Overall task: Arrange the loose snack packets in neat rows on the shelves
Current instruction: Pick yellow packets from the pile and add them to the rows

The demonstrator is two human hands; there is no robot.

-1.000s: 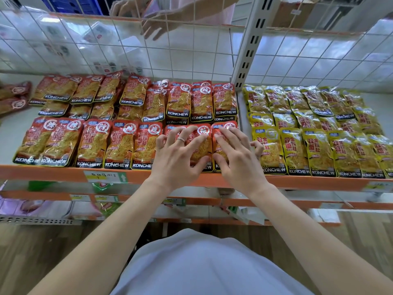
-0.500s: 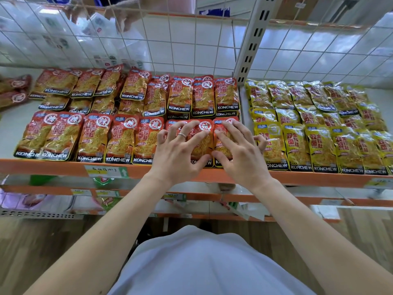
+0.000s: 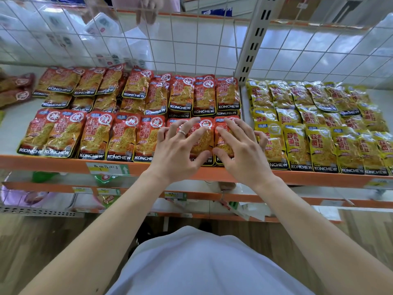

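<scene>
Both hands lie on the front row of red KONCHEW snack packets, in the middle of the frame. The left hand has its fingers spread and a little bent, and its fingertips press on two red packets at the right end of that row. It wears a thin ring. The right hand is just beside it, the two thumbs almost meeting near the front edge. Its fingers are also spread over the last red packet, and its little finger reaches the border of the yellow packets. The grip of each hand is wide open and has hold of nothing; the fingers only press flat on the packets.

The red packets fill the left half of the shelf, which has an orange front edge. The front row lies flat and side by side. The back row is less tidy on its left, where packets overlap and sit at angles. The yellow packets take the right half in overlapping rows. Some darker red packets lie at the far left.

A price label is fixed on the orange edge at lower left of the hands. Behind the shelf stands a white wire grid with a grey slotted post. Another person's hand shows behind the grid at the top. Lower shelves are seen below.
</scene>
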